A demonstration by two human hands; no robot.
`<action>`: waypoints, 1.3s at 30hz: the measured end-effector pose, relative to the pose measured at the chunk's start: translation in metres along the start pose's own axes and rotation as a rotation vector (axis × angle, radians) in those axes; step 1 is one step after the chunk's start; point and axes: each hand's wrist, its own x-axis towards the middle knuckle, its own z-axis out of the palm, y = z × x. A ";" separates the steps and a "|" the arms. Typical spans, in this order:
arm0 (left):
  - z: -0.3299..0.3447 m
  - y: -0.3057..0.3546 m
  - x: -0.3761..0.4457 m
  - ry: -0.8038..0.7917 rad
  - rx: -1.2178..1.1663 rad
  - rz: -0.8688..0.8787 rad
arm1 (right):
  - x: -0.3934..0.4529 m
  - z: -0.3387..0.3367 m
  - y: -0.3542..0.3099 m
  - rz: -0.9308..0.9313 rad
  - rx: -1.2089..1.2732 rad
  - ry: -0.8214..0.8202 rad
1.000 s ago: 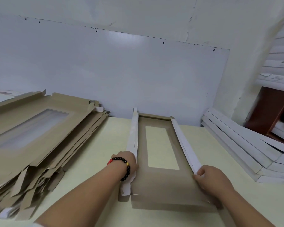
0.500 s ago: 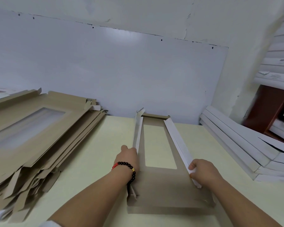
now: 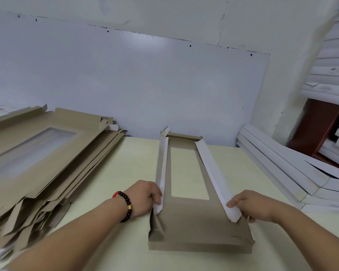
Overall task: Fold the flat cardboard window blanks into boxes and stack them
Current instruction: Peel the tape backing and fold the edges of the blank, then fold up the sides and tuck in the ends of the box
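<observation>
While the brown window blank [image 3: 194,218] lies flat on the pale desk [image 3: 114,171], between the pile of unfolded blanks [image 3: 37,153] and the white folded boxes [image 3: 282,173], the left hand [image 3: 145,196] pinches its left side flap and the right hand [image 3: 250,204] its right one. Both flaps stand raised. The person should probably crease both along their scores evenly, keeping the base pressed down so the 2 walls stay square.
</observation>
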 end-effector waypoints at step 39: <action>-0.024 -0.001 -0.027 -0.359 0.258 0.245 | -0.029 0.021 0.023 -0.563 -0.871 0.066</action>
